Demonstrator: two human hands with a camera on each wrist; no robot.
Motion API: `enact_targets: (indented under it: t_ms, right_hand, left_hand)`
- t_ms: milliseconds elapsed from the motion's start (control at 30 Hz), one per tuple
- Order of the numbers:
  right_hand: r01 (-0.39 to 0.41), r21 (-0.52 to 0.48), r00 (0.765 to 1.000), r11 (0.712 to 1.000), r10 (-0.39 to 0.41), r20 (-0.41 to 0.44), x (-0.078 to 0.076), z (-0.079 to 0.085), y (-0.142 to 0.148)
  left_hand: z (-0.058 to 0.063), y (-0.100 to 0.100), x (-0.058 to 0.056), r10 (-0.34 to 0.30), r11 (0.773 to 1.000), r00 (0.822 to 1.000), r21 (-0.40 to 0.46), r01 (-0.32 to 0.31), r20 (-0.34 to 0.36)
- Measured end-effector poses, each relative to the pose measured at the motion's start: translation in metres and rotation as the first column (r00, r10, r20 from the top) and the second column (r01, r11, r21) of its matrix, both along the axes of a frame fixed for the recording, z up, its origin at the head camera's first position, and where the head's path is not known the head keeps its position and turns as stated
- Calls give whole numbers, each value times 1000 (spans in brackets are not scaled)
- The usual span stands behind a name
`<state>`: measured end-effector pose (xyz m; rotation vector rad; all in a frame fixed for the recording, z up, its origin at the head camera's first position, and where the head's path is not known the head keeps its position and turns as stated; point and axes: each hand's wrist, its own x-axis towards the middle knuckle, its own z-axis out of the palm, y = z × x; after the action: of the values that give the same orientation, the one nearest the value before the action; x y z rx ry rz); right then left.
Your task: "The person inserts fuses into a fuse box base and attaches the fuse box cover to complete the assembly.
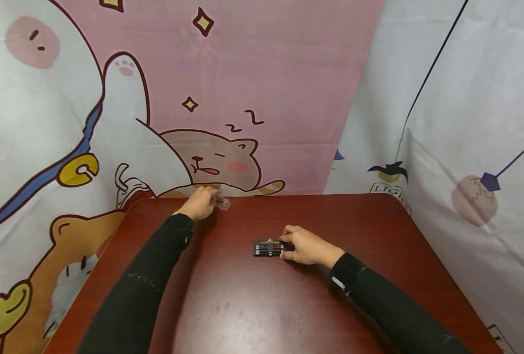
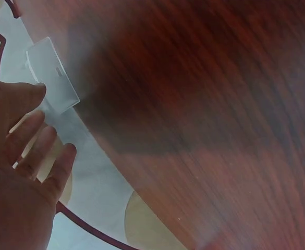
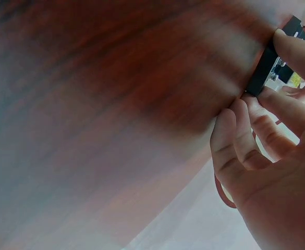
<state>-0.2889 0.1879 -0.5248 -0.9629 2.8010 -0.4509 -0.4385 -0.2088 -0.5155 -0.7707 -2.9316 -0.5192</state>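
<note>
My left hand [image 1: 201,203] pinches a clear plastic cover [image 1: 222,202] near the table's far edge. In the left wrist view the thumb meets one edge of that cover [image 2: 54,75], while the other fingers hang loosely beside it. Toward the middle of the table lies a small black fuse block [image 1: 263,248] with coloured fuses and metal screws. My right hand [image 1: 308,246] grips its right end between thumb and fingers. The right wrist view shows the thumb along the side of the fuse block [image 3: 261,70], with fingertips against its near end.
The reddish-brown wooden table [image 1: 244,295] has rounded far corners. A cartoon-printed cloth [image 1: 288,88] hangs right behind it, and a white cloth [image 1: 465,123] runs along the right side.
</note>
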Motion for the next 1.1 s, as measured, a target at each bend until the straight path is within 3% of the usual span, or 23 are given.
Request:
enact_targets:
  t_ms: [33,67,300,367,533,600,800,1100]
  right_hand:
    - [0,2,1000,1000,0,0,0,-1,0]
    - [-1,5,1000,1000,1,1,0,-1,-1]
    - [-1,3,1000,1000,1,13,0,-3,-2]
    - [-1,0,1000,1000,1,14,0,-1,-2]
    - [-1,-3,1000,1000,1,8,0,2,-3]
    - [-4,-5,1000,1000,4,3,0,2,-3]
    - [-10,-13,1000,1000,10,2,0,2,-2]
    - [-2,-12,1000,1000,3,21,0,3,0]
  left_hand:
    - [-1,0,0,12,1000,1000,-7,-12,16]
    - [9,5,9,47,998,998,-39,-46,37]
    - [8,6,7,102,990,992,-104,-93,80]
    - [-17,-9,-17,55,996,997,-79,-50,62]
    - [-17,-12,-19,51,996,997,-71,-46,64]
    - [7,3,4,98,991,991,-99,-90,86]
    - [6,0,8,94,992,993,-92,-87,77]
    - [-2,-1,17,86,996,993,-9,-86,87]
